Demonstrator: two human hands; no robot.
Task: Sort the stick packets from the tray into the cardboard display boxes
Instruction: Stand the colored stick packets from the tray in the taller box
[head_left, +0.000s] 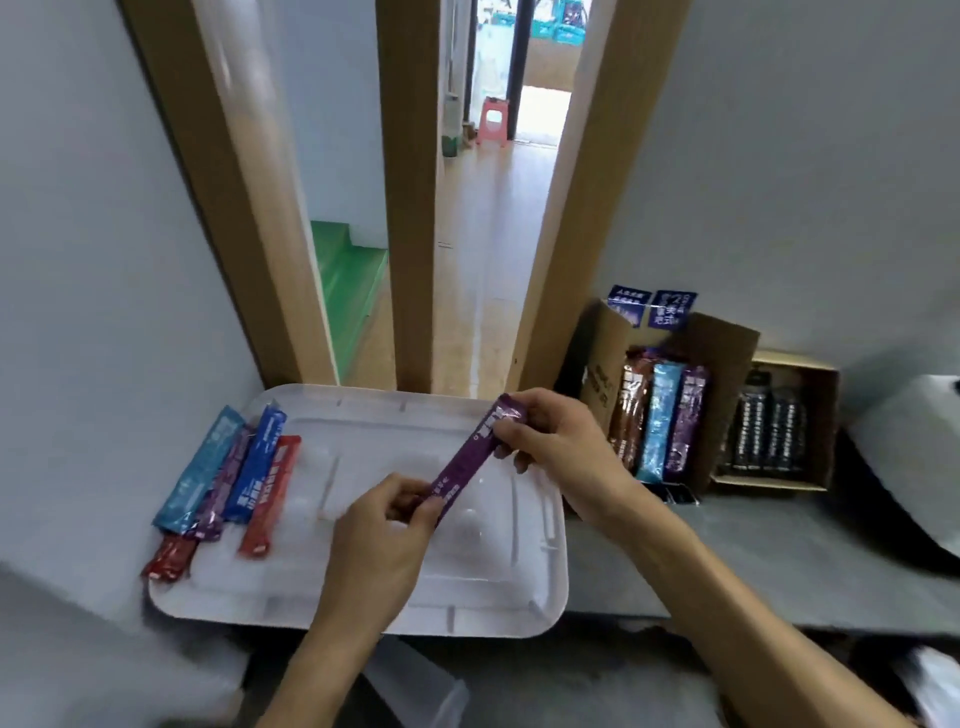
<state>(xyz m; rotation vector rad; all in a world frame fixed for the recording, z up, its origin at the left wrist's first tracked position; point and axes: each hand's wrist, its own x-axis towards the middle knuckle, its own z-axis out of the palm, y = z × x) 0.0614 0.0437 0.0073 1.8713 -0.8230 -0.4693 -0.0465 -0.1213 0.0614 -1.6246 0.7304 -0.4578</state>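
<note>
Item in hand: one purple stick packet (470, 460), held slantwise above the tray (363, 616). Its lower end is pinched by the curled fingers (415, 512) of the left hand (382, 540) and its upper end by those of the right hand (561, 447); nothing else is held. Hazards, as judged: the slick film may be let slip once one hand is released for the transfer; the packet may be entered in the wrong column, since brown, light blue and purple sticks are stood side by side in the nearer cardboard display box (727, 364); those upright rows may be toppled if the packet is pushed in at a slant. Materials: the packets are recorded as long, narrow, flat sachets of glossy printed film with crimped ends. Five are counted at the tray's left side, overlapping and roughly parallel: a light blue packet (200, 473), a second purple packet (223, 486), a dark blue packet (257, 467), a red packet (270, 496) and a darker red packet (166, 558) at the rim. The tray is of white, rigid, moulded plastic, with rounded corners and a ribbed floor. The boxes are of matt brown card, flaps open. The farther box (826, 415) is filled with dark packets, whose print cannot be read. The table (779, 561) is grey, dull and smooth.
</note>
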